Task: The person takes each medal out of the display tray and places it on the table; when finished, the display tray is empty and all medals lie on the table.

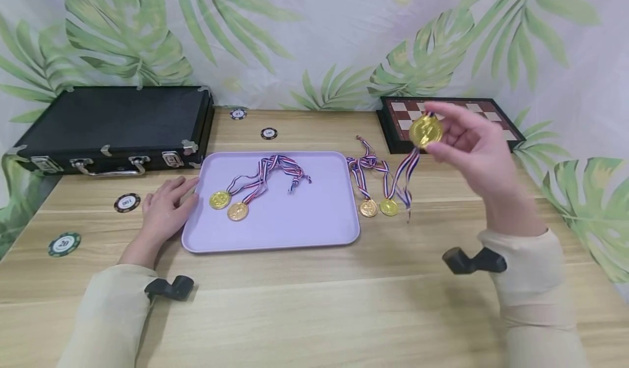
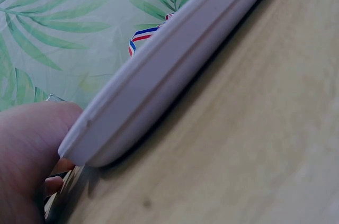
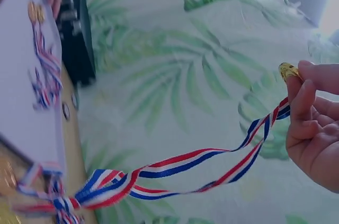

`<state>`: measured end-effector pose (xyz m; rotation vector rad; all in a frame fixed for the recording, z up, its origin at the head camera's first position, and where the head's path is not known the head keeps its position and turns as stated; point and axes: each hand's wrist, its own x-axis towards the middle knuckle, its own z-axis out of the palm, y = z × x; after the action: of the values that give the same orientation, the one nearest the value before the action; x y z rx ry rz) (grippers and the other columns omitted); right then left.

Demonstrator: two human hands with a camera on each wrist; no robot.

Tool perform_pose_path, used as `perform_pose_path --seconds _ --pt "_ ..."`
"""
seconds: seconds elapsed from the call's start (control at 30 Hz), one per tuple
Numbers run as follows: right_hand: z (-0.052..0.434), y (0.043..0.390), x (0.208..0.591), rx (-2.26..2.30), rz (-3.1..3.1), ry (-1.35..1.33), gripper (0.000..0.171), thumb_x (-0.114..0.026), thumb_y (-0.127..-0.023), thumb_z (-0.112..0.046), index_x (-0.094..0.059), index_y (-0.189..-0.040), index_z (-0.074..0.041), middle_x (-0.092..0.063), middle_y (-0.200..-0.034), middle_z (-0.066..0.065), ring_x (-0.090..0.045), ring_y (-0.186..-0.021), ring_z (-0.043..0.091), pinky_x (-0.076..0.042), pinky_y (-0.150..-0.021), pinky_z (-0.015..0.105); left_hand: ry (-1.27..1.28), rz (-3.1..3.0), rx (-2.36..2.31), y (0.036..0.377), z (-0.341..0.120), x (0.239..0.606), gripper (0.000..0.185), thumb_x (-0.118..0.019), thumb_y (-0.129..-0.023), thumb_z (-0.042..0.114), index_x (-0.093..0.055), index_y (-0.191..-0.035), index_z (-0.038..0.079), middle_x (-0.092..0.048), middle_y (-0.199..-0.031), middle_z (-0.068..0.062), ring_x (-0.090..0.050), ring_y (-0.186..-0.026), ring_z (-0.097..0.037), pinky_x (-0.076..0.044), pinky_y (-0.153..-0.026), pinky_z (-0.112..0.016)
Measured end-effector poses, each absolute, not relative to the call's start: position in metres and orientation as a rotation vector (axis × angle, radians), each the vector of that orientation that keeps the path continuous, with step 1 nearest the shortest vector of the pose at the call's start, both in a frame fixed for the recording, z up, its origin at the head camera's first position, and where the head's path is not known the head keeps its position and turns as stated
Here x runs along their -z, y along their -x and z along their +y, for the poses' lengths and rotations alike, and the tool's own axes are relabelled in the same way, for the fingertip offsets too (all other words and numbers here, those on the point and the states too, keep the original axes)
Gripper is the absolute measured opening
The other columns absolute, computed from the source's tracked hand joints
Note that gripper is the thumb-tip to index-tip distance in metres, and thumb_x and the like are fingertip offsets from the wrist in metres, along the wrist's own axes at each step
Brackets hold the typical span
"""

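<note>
In the head view my right hand (image 1: 474,147) is raised over the right side of the table. Thumb and forefinger pinch the edge of a gold medal (image 1: 426,131), and its striped ribbon (image 3: 185,160) trails down toward the tabletop. My left hand (image 1: 169,207) rests at the left end of the lilac tray (image 1: 295,226), fingers relaxed, against its rim. Two medals lie on that tray, one gold (image 1: 219,200) and one bronze-toned (image 1: 238,211), their ribbons bunched toward the back. Right of it are another bronze-toned medal (image 1: 368,208) and a gold medal (image 1: 389,207).
A black case (image 1: 118,122) stands at the back left. At the back right is a checkered board (image 1: 403,114) in a black frame. Several poker chips lie about, including a green one (image 1: 64,244) and a black one (image 1: 127,202). Leaf-print cloth (image 1: 324,40) hangs behind.
</note>
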<state>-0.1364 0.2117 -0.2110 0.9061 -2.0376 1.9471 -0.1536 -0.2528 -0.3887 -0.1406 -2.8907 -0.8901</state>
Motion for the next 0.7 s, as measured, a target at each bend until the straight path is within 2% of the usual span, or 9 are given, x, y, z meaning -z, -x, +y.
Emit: perform_pose_path --seconds 0.17,0.33,0.5,0.7 --pt "0.222 0.171 0.202 -1.862 -2.240 -0.596 0.050 -0.060 -0.072 0.013 -0.050 -0.119 -0.001 -0.054 -0.081 0.011 -0.051 -0.067 0.014 -0.044 -0.057 0.015 0.136 -2.902 0.883 0.153 -0.253 0.388 0.045 -0.039 -0.090 0.029 -0.040 -0.128 0.006 -0.027 -0.132 -0.026 -0.011 -0.123 -0.042 0.003 -0.092 -0.058" --pt "0.217 0.214 0.207 -1.864 -2.335 -0.417 0.053 -0.062 -0.074 0.007 -0.046 -0.123 -0.005 -0.053 -0.082 0.009 -0.049 -0.071 0.014 -0.044 -0.061 0.014 0.141 -2.897 0.884 0.152 -0.254 0.389 0.045 -0.039 -0.090 0.029 -0.040 -0.128 0.006 -0.027 -0.132 -0.026 -0.012 -0.123 -0.042 0.003 -0.092 -0.058" --pt "0.222 0.231 0.240 -1.818 -2.455 -0.319 0.053 -0.060 -0.076 0.004 -0.043 -0.126 -0.005 -0.052 -0.083 0.006 -0.049 -0.072 0.012 -0.044 -0.061 0.015 0.139 -2.898 0.888 0.152 -0.252 0.389 0.045 -0.039 -0.090 0.030 -0.041 -0.128 0.006 -0.028 -0.132 -0.026 -0.012 -0.123 -0.041 0.003 -0.092 -0.058" --pt "0.243 0.220 0.297 -1.684 -2.669 -0.311 0.051 -0.059 -0.078 0.003 -0.042 -0.125 -0.002 -0.052 -0.083 0.006 -0.050 -0.072 0.012 -0.045 -0.063 0.021 0.136 -2.886 0.895 0.152 -0.251 0.387 0.044 -0.039 -0.090 0.029 -0.041 -0.127 0.005 -0.028 -0.131 -0.026 -0.013 -0.123 -0.041 0.003 -0.093 -0.057"
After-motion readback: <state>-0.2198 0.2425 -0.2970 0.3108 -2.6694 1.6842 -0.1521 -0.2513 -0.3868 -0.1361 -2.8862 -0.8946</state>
